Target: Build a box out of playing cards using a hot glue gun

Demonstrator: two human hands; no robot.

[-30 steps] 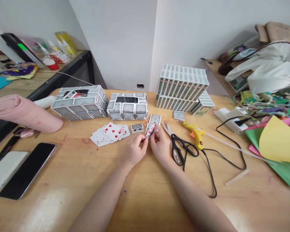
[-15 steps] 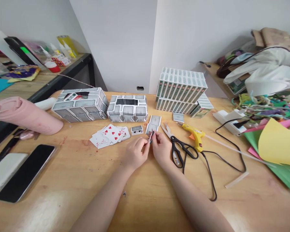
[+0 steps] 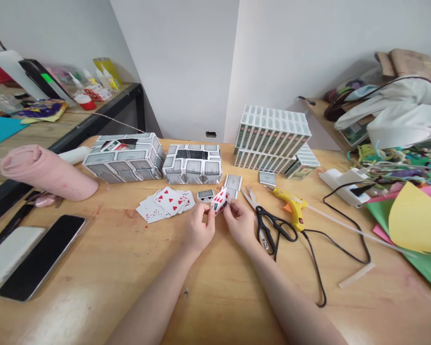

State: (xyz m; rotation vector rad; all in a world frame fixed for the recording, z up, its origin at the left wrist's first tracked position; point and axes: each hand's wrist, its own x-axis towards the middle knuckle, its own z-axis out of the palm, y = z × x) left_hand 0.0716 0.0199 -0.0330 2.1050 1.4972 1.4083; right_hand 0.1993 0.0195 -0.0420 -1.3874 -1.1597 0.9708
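Observation:
Between my two hands a playing card (image 3: 219,198) with red pips shows its face, raised and tilted above the wooden table. My left hand (image 3: 200,229) pinches its left side, and my right hand (image 3: 241,221) has its fingers closed at the right edge. Just behind, grey-backed cards (image 3: 233,182) lie overlapping. A small folded card piece (image 3: 205,195) rests beyond my left fingers, with face-up cards (image 3: 169,201) spread to its left. Black-handled scissors (image 3: 267,221) lie with blades parted to the right of my right hand, beside a yellow glue gun (image 3: 292,203).
Two card-covered boxes (image 3: 124,158) (image 3: 193,165) stand at the back left, stacked card packs (image 3: 273,136) at the back right. A phone (image 3: 43,258) and pink roll (image 3: 50,172) lie left. The glue gun's cable (image 3: 314,268), power strip (image 3: 345,187) and coloured sheets (image 3: 416,215) occupy the right.
The card between my fingers, edge-on before, now has its red-pipped face turned into view. My hands have moved slightly apart. The whole view has shifted a little.

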